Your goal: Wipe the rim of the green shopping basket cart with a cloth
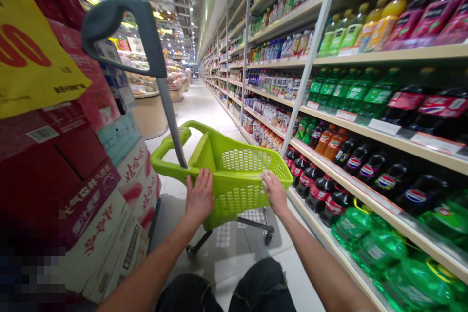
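Note:
A lime-green shopping cart (234,192) with perforated basket walls stands in front of my knees. My left hand (200,192) rests on the near side of its basket, just under the rim, with the fingers stretched flat against the plastic. At the right part of the near rim, my right hand (275,191) has its fingers curled around a small white cloth (263,179), pressed against the basket edge. Most of the cloth is hidden by the fingers, and whether it is fabric or paper I cannot tell. The cart's grey pole (171,117) carries a dark grey handle (158,41).
Shelves of drink bottles (369,85) line the right side, with large green bottles (373,239) at the bottom. Stacked cartons (106,224) and a yellow sign (32,48) crowd the left. A tiled aisle (192,97) runs ahead past a round display stand (148,114).

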A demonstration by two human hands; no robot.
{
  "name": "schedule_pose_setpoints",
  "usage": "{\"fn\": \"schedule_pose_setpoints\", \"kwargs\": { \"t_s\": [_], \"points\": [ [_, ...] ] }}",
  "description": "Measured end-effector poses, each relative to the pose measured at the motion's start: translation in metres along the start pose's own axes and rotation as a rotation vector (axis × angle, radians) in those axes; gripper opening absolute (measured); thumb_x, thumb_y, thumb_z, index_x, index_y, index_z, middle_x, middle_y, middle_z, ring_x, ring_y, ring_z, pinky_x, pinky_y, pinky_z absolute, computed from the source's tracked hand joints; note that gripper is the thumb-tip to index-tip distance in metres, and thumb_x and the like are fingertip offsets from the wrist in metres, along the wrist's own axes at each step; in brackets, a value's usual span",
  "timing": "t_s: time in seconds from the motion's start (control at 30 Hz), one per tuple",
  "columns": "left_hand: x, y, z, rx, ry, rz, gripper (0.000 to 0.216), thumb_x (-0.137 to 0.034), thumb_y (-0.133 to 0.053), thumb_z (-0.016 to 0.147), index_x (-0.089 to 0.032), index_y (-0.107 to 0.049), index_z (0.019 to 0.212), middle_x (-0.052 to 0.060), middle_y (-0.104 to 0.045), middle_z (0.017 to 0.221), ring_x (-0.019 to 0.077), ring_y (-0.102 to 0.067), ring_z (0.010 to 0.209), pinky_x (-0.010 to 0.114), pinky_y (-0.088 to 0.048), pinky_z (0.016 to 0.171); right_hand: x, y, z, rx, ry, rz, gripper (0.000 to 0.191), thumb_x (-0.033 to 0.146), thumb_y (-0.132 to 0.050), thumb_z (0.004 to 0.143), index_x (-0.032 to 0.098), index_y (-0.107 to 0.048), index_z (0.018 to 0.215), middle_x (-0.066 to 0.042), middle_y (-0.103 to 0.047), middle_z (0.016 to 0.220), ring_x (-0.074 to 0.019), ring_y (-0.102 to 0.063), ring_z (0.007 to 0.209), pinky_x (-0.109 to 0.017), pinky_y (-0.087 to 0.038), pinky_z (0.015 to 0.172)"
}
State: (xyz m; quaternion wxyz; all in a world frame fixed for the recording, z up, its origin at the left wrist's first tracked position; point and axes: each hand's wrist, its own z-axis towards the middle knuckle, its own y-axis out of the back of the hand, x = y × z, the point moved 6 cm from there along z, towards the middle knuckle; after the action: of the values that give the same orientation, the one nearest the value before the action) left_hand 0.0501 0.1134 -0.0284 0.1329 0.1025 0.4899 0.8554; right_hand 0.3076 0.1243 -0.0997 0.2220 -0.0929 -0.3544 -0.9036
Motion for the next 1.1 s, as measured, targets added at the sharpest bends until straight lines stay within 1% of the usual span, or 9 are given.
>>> {"fn": "schedule_pose_setpoints", "kwargs": {
  "t_s": [0.1,0.33,0.47,0.6,0.77,0.87,0.93,1.03,1.1],
  "points": [
    [-0.010,0.000,-0.002,0.011,-0.003,-0.019,0.060,-0.013,-0.039,0.068,-0.007,-0.040,0.128,0.012,-0.034,0.139,0.0266,-0.025,0.130,0.054,-0.011,0.106,-0.024,0.014,0.000,-0.085,-0.158,-0.029,0.052,-0.002,-0.036,0.069,0.020,-0.059,0.110,-0.006,-0.054,0.122,-0.0179,-0.041,0.121,-0.041,-0.036,0.100],
    [-0.029,0.010,-0.003,-0.018,-0.098,-0.104,0.053,-0.015,-0.042,0.071,-0.012,-0.046,0.123,0.011,-0.044,0.133,0.0262,-0.033,0.126,0.054,-0.013,0.106,0.130,-0.040,0.033,-0.004,0.113,0.209,0.054,0.001,-0.038,0.071,0.019,-0.052,0.120,-0.009,-0.048,0.128,-0.0186,-0.039,0.122,-0.038,-0.036,0.100],
    [0.017,0.042,-0.006,-0.177,-0.142,-0.123,0.046,-0.013,-0.040,0.074,-0.019,-0.049,0.119,0.007,-0.051,0.126,0.0231,-0.043,0.119,0.053,-0.007,0.107,0.125,-0.037,0.035,-0.021,0.070,0.200,0.054,0.003,-0.043,0.070,0.019,-0.052,0.120,-0.010,-0.054,0.120,-0.0224,-0.046,0.115,-0.043,-0.039,0.095],
    [0.072,0.062,-0.006,-0.276,0.017,-0.070,0.048,-0.018,-0.044,0.075,-0.015,-0.044,0.122,0.013,-0.045,0.131,0.0273,-0.037,0.124,0.054,-0.014,0.105,0.123,-0.017,0.052,-0.085,0.064,0.283,0.051,0.003,-0.036,0.075,0.022,-0.053,0.118,-0.006,-0.056,0.120,-0.0188,-0.047,0.116,-0.038,-0.042,0.094],
    [0.073,0.055,0.001,-0.201,0.005,-0.105,0.042,-0.020,-0.048,0.075,-0.020,-0.047,0.117,0.009,-0.055,0.120,0.0265,-0.042,0.119,0.053,-0.018,0.102,0.219,0.051,0.147,-0.385,0.285,0.296,0.045,0.008,-0.036,0.084,0.025,-0.047,0.124,-0.002,-0.038,0.137,-0.0181,-0.027,0.130,-0.040,-0.029,0.105],
    [0.064,0.055,0.003,-0.218,0.014,-0.125,0.038,-0.019,-0.050,0.076,-0.021,-0.048,0.114,0.008,-0.057,0.119,0.0253,-0.044,0.118,0.052,-0.020,0.101,0.259,0.069,0.188,-0.418,0.492,0.183,0.038,0.012,-0.039,0.086,0.024,-0.050,0.121,-0.002,-0.039,0.136,-0.0181,-0.017,0.133,-0.044,-0.023,0.107],
    [0.061,0.056,0.003,-0.235,0.028,-0.141,0.037,-0.019,-0.050,0.076,-0.021,-0.048,0.113,0.007,-0.057,0.118,0.0249,-0.045,0.117,0.050,-0.022,0.099,0.262,0.056,0.178,-0.317,0.652,0.133,0.035,0.011,-0.041,0.087,0.022,-0.053,0.118,-0.003,-0.046,0.131,-0.0171,-0.015,0.134,-0.044,-0.023,0.108],
    [0.059,0.056,0.002,-0.257,0.046,-0.166,0.037,-0.017,-0.050,0.076,-0.020,-0.048,0.113,0.008,-0.057,0.118,0.0242,-0.045,0.117,0.047,-0.024,0.096,0.238,0.016,0.113,-0.114,0.815,0.143,0.032,0.013,-0.046,0.085,0.020,-0.054,0.116,-0.005,-0.053,0.125,-0.0176,-0.021,0.132,-0.044,-0.026,0.107],
    [0.058,0.055,0.001,-0.275,0.062,-0.187,0.038,-0.016,-0.050,0.076,-0.019,-0.048,0.113,0.009,-0.057,0.118,0.0236,-0.045,0.117,0.045,-0.026,0.094,0.214,-0.003,0.069,-0.087,0.736,0.215,0.033,0.013,-0.045,0.086,0.020,-0.053,0.117,-0.006,-0.052,0.125,-0.0167,-0.025,0.130,-0.040,-0.031,0.105]
  ]
}}
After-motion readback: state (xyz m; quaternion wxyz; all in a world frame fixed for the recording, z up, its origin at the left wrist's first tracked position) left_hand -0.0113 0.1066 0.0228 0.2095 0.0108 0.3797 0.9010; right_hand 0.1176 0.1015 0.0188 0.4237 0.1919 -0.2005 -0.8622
